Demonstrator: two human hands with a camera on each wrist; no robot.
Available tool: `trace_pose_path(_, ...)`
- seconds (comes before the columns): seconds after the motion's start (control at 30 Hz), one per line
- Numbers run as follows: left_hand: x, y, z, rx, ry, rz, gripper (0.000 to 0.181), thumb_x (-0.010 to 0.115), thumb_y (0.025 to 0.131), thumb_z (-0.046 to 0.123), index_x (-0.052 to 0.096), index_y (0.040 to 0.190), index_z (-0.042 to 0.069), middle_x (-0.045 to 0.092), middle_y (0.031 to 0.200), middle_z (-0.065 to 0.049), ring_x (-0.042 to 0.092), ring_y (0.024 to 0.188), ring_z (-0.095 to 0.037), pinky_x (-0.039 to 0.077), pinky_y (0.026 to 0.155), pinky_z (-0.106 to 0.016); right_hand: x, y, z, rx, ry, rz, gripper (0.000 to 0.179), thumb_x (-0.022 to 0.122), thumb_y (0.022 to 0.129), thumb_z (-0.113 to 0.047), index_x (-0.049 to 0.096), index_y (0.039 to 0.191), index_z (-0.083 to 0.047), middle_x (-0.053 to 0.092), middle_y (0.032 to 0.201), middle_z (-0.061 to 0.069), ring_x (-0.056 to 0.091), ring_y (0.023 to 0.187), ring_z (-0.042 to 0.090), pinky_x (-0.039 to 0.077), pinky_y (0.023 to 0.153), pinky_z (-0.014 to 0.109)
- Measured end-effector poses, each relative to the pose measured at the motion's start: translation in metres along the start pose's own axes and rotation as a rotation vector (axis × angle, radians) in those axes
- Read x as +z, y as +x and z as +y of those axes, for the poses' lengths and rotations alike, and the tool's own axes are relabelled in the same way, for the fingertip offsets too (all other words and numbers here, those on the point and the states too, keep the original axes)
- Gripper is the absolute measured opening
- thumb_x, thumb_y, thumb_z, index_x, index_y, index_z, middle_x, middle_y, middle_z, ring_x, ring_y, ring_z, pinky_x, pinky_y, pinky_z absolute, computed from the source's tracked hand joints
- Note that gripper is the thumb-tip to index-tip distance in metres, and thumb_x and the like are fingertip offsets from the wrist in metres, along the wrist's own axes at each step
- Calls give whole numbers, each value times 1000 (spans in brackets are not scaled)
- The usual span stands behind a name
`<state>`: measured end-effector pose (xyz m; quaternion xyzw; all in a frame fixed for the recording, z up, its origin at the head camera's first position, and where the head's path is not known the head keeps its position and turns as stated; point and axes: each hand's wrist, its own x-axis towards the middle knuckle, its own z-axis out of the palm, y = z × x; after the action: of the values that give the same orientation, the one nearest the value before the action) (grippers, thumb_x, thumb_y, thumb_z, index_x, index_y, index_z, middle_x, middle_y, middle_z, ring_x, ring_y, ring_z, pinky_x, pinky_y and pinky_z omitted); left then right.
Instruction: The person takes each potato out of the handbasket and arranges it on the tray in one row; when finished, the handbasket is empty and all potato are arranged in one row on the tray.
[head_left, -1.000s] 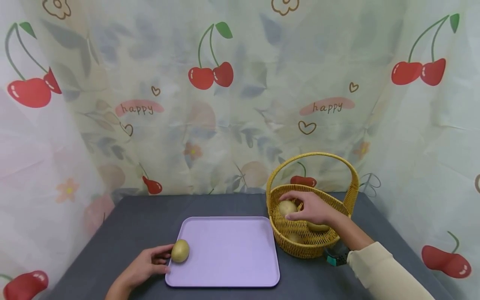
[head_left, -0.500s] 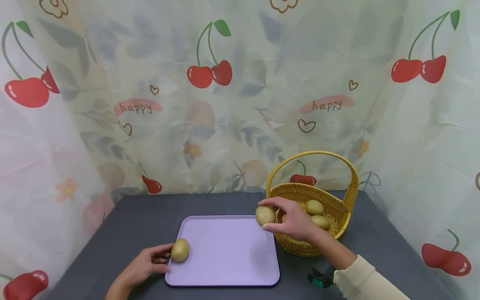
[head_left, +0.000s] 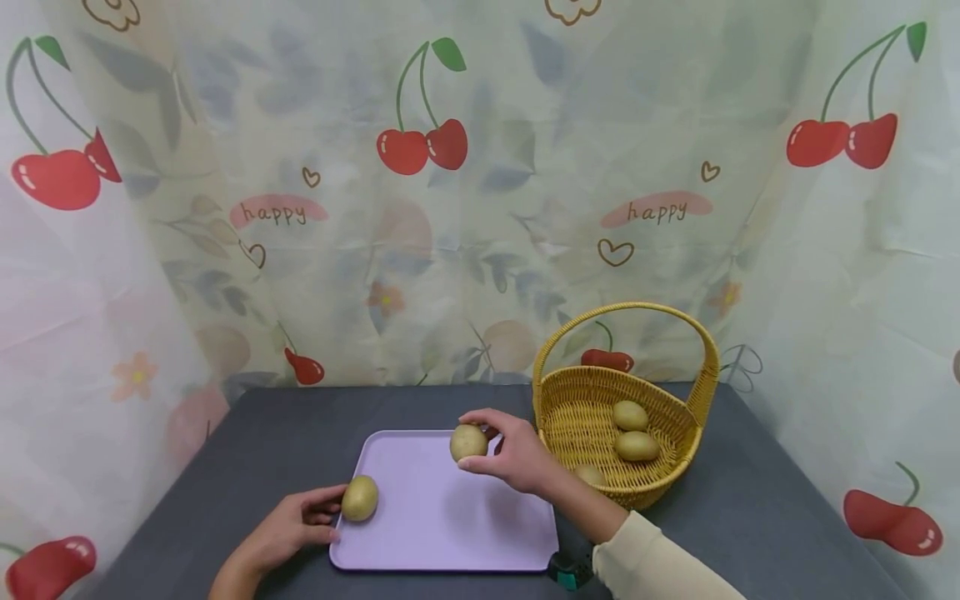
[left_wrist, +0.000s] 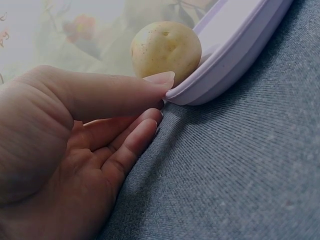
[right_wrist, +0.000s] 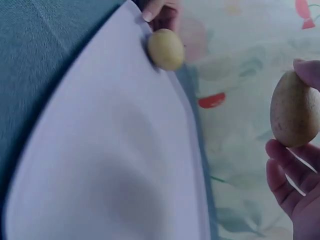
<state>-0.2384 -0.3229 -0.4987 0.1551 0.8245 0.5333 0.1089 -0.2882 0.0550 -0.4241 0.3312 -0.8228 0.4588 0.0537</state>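
Note:
My right hand [head_left: 517, 454] pinches a round, pale brown potato [head_left: 468, 445] between thumb and fingers, raised over the lilac tray [head_left: 420, 537]. In the right wrist view this held potato [right_wrist: 295, 110] looks egg-shaped. At the tray's left edge, another potato [head_left: 360, 498] lies on the tray. Beside it my left hand [head_left: 288, 525] rests with relaxed fingers at the rim. The left wrist view has the thumb [left_wrist: 120, 92] right at the tray's rim [left_wrist: 220, 70], the other fingers loosely bent below it.
A yellow wicker basket [head_left: 551, 429] with a tall hoop handle stands right of the tray, several potatoes inside, among them one potato [head_left: 637, 446] near its middle. A dark grey cloth [head_left: 435, 408] covers the table. Cherry-printed curtains [head_left: 480, 250] close off the back and sides.
My right hand has gripped a potato in the basket, lifted it out and carried it left over the tray. The left hand has stayed at the tray's edge.

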Motion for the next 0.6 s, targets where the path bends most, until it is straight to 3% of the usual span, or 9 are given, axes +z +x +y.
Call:
trace_pose_path(0.23,0,0,0,10,-4,-4,68,78,81,9,45,135,-17,54,127,-31,58,102,-11,48,82,-23,40,15,4,84,16,-55,54,83,77,-36,63,125,-19,64,106,-9,57,91,13,48,68,27)
trace_pose_path(0.6,1,0,1,11,-17,-1,67,77,82,7,44,135,-17,52,129,-33,58,103,-9,48,83,-23,96,32,9,49,-103,-136,58,87,72,-30,63,122,-13,66,103,-3,55,80,3,45,71,19)
